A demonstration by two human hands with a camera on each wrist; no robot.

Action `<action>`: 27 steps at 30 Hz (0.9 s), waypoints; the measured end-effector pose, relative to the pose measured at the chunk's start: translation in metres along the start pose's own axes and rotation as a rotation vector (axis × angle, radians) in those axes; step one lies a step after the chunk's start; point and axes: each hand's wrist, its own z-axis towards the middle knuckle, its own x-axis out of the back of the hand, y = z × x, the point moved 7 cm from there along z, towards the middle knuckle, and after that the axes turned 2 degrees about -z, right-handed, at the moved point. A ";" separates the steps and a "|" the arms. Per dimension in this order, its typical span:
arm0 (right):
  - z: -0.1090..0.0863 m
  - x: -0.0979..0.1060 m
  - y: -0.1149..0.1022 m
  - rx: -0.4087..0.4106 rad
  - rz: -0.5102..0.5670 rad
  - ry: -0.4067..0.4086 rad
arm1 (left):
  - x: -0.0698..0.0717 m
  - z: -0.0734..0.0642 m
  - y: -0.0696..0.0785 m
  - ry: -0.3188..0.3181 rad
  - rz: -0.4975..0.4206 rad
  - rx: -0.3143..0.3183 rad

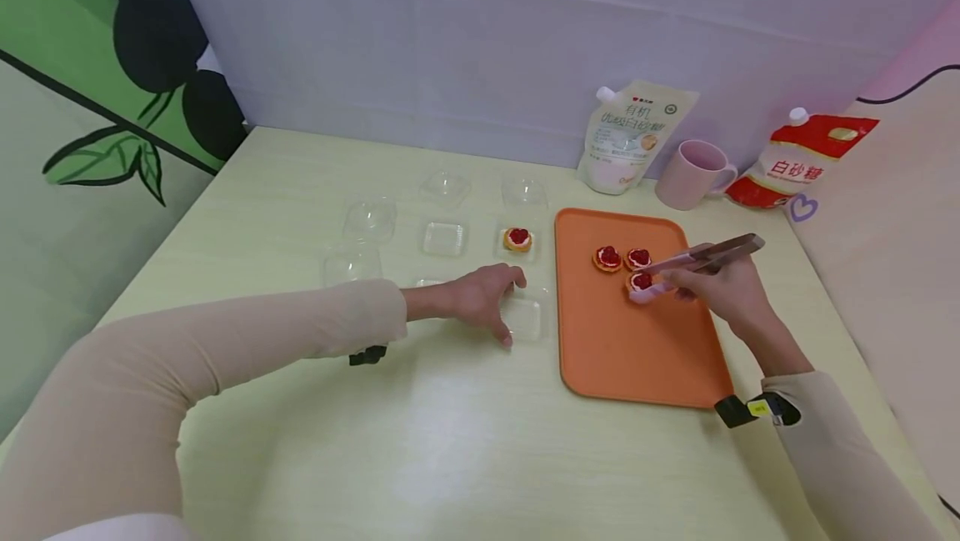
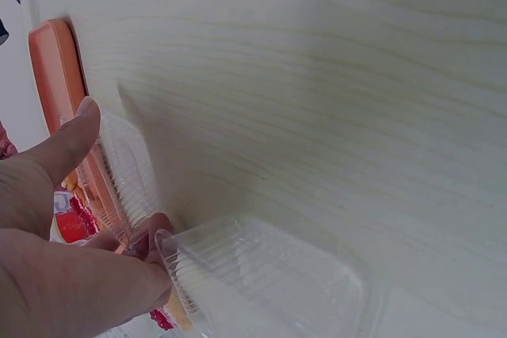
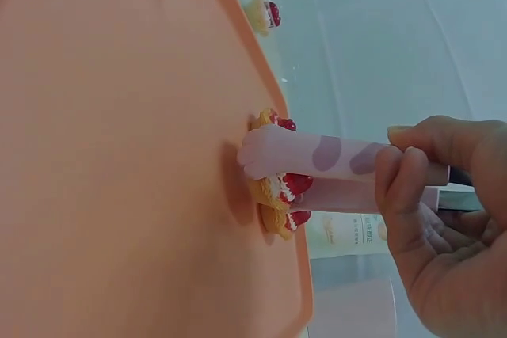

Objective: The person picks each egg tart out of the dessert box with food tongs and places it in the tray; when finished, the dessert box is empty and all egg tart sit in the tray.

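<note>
In the head view my right hand [image 1: 723, 287] grips tongs [image 1: 693, 264] with pink paw-shaped tips. The tips close around a berry-topped tart [image 1: 641, 281] on the orange tray [image 1: 633, 358]. The right wrist view shows the tongs [image 3: 325, 156] across that tart [image 3: 273, 189], with two more tarts close behind it. My left hand [image 1: 480, 298] reaches over the table, thumb and fingers at opposite sides of a clear plastic box [image 1: 522, 318]. Seen from the left wrist, the box [image 2: 131, 160] lies flat between the thumb [image 2: 75, 136] and the bent fingers.
A tart [image 1: 517, 239] sits in another clear box. Several clear boxes and lids, such as an empty base [image 1: 444, 238] and a lid [image 1: 370, 218], stand left of the tray. Behind it are a white pouch [image 1: 630, 141], a pink mug [image 1: 688, 177] and a red pouch [image 1: 798, 162].
</note>
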 end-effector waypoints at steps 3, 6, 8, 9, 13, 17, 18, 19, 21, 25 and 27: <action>-0.002 0.000 0.003 -0.013 -0.004 -0.002 | 0.000 0.000 0.001 0.009 0.010 -0.021; -0.002 0.000 0.006 -0.015 -0.004 -0.004 | 0.001 -0.001 0.001 0.018 0.021 -0.037; -0.002 0.000 0.006 -0.009 -0.002 -0.005 | 0.001 -0.001 0.001 0.019 0.015 -0.036; -0.002 0.000 0.006 -0.007 -0.002 -0.006 | 0.001 -0.001 0.001 0.018 0.013 -0.034; -0.002 0.000 0.007 -0.007 0.000 -0.011 | 0.001 0.000 0.002 0.007 0.014 -0.026; -0.002 0.000 0.007 -0.012 0.004 -0.010 | 0.000 0.000 0.001 -0.005 0.022 -0.013; -0.002 0.000 0.007 -0.012 0.006 -0.008 | 0.000 0.000 0.001 -0.007 0.025 -0.011; -0.002 0.000 0.007 -0.011 0.007 -0.006 | 0.000 0.000 0.001 -0.009 0.027 -0.008; -0.002 0.000 0.008 -0.010 0.006 0.000 | -0.001 0.000 0.001 -0.012 0.032 -0.006; -0.001 0.000 0.009 -0.013 0.003 0.007 | -0.001 0.000 0.002 -0.016 0.047 -0.005; -0.001 0.001 0.009 -0.013 0.011 0.003 | -0.002 0.000 0.002 -0.019 0.055 -0.002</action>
